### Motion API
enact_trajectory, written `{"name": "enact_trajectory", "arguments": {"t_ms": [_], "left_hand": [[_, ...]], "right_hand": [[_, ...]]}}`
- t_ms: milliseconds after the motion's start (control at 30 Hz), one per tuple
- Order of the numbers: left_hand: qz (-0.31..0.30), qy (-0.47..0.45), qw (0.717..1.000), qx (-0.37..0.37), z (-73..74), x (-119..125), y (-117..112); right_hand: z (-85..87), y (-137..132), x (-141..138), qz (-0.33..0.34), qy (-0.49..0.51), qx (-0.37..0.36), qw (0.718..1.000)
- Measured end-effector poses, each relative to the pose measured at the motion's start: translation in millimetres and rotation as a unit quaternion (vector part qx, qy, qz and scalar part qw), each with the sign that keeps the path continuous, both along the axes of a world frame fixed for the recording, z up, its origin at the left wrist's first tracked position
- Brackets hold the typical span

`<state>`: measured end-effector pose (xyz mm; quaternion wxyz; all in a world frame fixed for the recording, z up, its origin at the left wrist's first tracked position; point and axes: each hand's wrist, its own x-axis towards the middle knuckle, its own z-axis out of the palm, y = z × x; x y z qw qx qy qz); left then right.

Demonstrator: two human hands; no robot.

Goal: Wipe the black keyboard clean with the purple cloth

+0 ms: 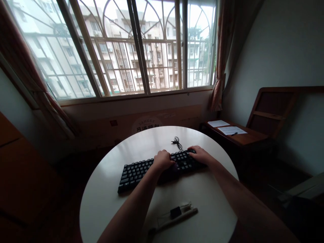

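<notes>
A black full-size keyboard [138, 171] with dark keycaps lies slanted across the middle of the round white tabletop [106, 199], its cable [177, 142] bunched behind. The left hand [163, 160] rests curled on its keys, grip unclear. The right hand [201, 155] lies flat and loose over its right end.

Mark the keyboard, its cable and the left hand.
keyboard [134, 172]: head view, on the keys left of the hands.
cable [177, 142]: head view, on the coiled bundle.
left hand [163, 160]: head view, on the back of the hand.
</notes>
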<state>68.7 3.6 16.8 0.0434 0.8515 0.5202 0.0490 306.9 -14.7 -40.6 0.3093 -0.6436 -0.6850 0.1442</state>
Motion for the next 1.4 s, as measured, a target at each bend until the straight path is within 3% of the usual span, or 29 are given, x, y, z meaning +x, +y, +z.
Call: {"name": "enact_trajectory", "arguments": {"t_ms": [267, 767, 1233, 1400], "left_hand": [[-0.053, -0.007, 0.998, -0.025, 3.6, -11.8, 7.0], [0.005, 0.011, 0.999, 0.050, -4.6, 6.1, -9.6], [-0.027, -0.016, 0.999, 0.018, -0.3, -12.7, -5.3], [-0.046, -0.031, 0.998, 0.038, -0.2, -15.5, -12.3]], "right_hand": [[-1.8, 1.1, 1.9, 0.008, -0.002, 0.005, 1.000], [-4.3, 3.5, -3.1, -0.019, -0.008, 0.004, 1.000], [-5.0, 2.9, 1.9, 0.009, 0.007, 0.005, 1.000], [3.0, -1.3, -4.4, -0.029, -0.008, 0.042, 0.999]]}}
